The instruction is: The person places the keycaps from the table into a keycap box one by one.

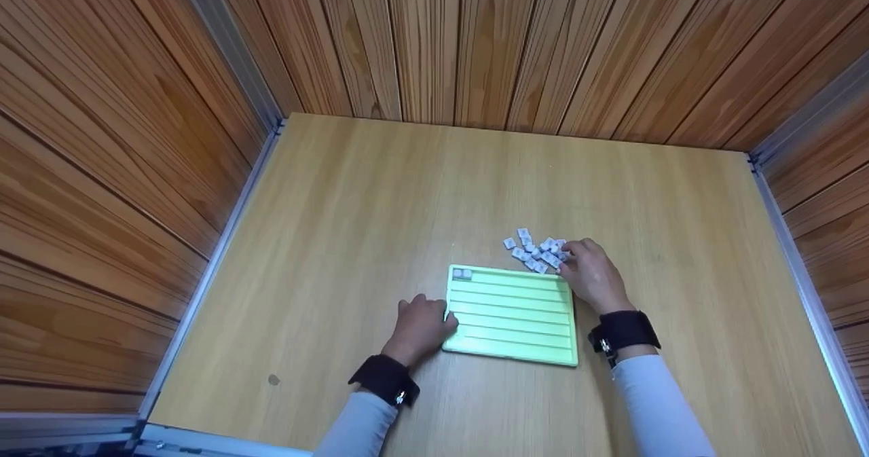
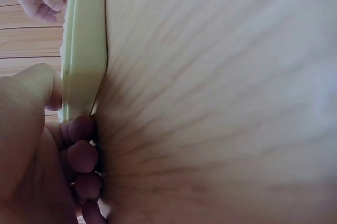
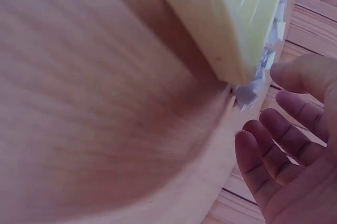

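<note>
Two points appear to govern good handling at this step: the left hand (image 1: 419,328) should keep the green tray (image 1: 509,318) from sliding, while the right hand (image 1: 596,277) should take the loose tiles (image 1: 534,252) singly, by opposite edges, lest the others scatter. Each is best lowered flat between the ridges, square against its neighbour. Left hand: fingers curled at the tray's left side, thumb over the rim, clamping it. Right hand: thumb and fingers apart at the right end of the pile, with nothing visibly gripped between them in the right wrist view. The tray rests on the wooden table (image 1: 380,206); it is shallow, rectangular and divided by straight parallel ridges, its colour yellower in the wrist views. The placed pair of tiles (image 1: 458,274) sits side by side in its far-left corner. The loose ones lie clustered just beyond the far rim, towards the right: small, squarish, whitish, with marks too fine to read.
</note>
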Demonstrator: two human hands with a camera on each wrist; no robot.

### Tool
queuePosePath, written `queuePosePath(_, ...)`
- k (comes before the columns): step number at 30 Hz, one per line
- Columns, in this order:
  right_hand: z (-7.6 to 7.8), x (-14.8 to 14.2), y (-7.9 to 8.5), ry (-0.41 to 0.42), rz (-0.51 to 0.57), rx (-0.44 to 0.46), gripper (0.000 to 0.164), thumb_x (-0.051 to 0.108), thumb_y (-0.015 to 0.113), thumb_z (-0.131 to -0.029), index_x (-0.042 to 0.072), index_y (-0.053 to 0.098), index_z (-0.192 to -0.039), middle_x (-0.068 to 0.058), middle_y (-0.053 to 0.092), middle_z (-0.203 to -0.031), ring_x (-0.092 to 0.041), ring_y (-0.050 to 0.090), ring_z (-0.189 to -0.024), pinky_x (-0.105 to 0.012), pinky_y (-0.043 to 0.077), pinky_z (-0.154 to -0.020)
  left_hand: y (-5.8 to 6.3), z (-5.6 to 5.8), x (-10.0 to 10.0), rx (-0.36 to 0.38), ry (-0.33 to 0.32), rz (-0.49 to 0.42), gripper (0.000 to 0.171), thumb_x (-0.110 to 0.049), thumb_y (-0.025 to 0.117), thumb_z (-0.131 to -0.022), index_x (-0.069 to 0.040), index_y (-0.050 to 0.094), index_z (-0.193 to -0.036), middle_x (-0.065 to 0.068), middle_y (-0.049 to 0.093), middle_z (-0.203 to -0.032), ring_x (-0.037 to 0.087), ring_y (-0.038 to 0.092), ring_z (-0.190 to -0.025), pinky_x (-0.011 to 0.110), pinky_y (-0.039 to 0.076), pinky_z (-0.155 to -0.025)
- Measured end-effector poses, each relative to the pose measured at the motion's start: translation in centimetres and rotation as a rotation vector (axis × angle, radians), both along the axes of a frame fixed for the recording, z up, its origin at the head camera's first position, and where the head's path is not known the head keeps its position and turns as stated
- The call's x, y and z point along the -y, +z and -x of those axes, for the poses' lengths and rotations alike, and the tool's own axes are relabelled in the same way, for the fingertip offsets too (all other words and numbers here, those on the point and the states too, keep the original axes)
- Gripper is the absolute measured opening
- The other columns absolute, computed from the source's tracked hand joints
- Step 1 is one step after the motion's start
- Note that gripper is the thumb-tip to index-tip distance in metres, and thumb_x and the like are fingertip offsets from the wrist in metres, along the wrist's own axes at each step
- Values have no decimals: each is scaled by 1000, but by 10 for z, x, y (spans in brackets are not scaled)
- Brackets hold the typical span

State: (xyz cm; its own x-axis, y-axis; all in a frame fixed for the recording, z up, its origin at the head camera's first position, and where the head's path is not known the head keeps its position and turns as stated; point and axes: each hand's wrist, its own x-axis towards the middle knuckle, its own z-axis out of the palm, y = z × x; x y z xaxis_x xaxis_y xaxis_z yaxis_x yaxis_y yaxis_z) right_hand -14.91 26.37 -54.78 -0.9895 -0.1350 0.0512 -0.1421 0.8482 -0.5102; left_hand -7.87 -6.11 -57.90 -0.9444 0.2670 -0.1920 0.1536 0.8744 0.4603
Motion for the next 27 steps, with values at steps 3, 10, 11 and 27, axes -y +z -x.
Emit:
queuePosePath(3,1,-4,-1,-4,-7,-1,30,6,68,-91,-5,65,-119,-23,60,-114,-42,61,-106,-54,50,-87,0,1,0,5,1,2,28,-33,56,-94,-10,67,-83,-1,57,-70,20,45,-76,42,32,-76)
queuePosePath(10,4,-8,-6,-6,-19,-6,29,3,68,-90,-6,65,-117,-24,60,-111,-42,61,-105,-54,50,-87,-1,1,-1,11,-2,10,29,-33,55,-94,-9,70,-88,0,59,-72,20,46,-77,42,33,-76)
queuePosePath(11,4,-8,-6,-7,-20,-8,28,2,68,-90,-6,65,-117,-24,61,-111,-42,62,-104,-54,50,-87,-1,1,-1,15,-2,7,29,-33,55,-94,-9,70,-89,0,59,-72,20,46,-78,42,33,-77)
queuePosePath(27,10,-7,-8,26,-26,-10,25,1,66,-90,-5,66,-114,-16,58,-96,-30,56,-85,-43,46,-71,-1,-1,0,-7,4,-5,26,-31,56,-93,-10,68,-83,0,59,-70,20,45,-75,42,32,-75)
